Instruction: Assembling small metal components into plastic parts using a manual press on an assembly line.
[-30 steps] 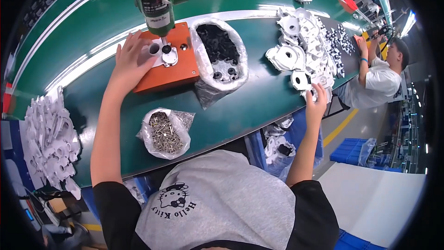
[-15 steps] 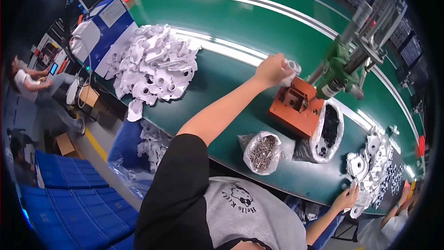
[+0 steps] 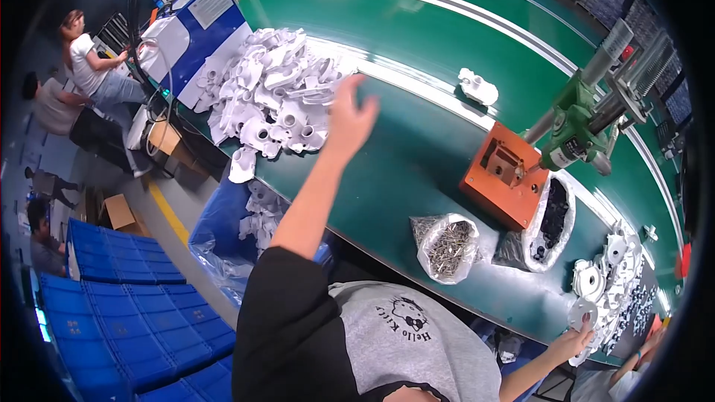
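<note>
My left hand [image 3: 351,120] is raised at the right side of a big heap of white plastic housings [image 3: 275,97], its fingers apart and nothing in them. A single white housing [image 3: 477,87] lies on the green conveyor belt, beyond the orange fixture block [image 3: 500,175]. Far to the right, my right hand [image 3: 572,344] grips a round white plastic part [image 3: 582,314] by its near edge. That part is beside a pile of flanged white parts [image 3: 614,272].
A green lever press [image 3: 570,130] stands over the fixture. In front are a bag of screws [image 3: 449,249] and a bag of small black parts [image 3: 553,216]. A blue bin [image 3: 216,223] stands below the left table edge. Other people are at left and lower right.
My left hand has let go of a white housing, now on the belt, and swung left to the heap. My right hand has picked up a round white part. The view has shifted slightly.
</note>
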Demonstrator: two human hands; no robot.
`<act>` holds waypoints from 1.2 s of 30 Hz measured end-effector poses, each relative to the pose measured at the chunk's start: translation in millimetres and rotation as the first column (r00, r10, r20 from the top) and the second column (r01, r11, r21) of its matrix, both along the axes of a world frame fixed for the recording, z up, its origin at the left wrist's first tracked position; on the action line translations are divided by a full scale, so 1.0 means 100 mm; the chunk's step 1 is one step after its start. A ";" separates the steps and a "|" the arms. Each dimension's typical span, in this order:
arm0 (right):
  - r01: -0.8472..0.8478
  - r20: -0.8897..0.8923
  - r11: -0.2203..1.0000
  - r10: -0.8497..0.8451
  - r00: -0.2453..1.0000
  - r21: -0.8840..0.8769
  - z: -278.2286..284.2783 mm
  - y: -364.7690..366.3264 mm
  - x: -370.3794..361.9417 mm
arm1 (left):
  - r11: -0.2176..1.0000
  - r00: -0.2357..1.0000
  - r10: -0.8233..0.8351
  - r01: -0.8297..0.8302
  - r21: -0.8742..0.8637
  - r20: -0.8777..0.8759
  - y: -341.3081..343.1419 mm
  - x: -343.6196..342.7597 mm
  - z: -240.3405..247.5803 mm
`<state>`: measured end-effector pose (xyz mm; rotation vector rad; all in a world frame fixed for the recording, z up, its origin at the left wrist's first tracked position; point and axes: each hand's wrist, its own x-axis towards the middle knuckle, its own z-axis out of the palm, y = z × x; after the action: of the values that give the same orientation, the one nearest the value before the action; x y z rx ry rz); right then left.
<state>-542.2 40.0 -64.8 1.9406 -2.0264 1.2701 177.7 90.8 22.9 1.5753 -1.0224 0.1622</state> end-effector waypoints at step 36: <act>-0.737 0.735 0.528 -0.278 -0.619 -0.422 0.42 -0.28 2.07 | 0.515 0.669 0.724 -0.685 0.516 0.166 2.16 0.84 -0.67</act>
<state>-335.5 11.9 -22.7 1.2346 -1.3206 4.9672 262.2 306.5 -43.9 2.4655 -0.2820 0.4019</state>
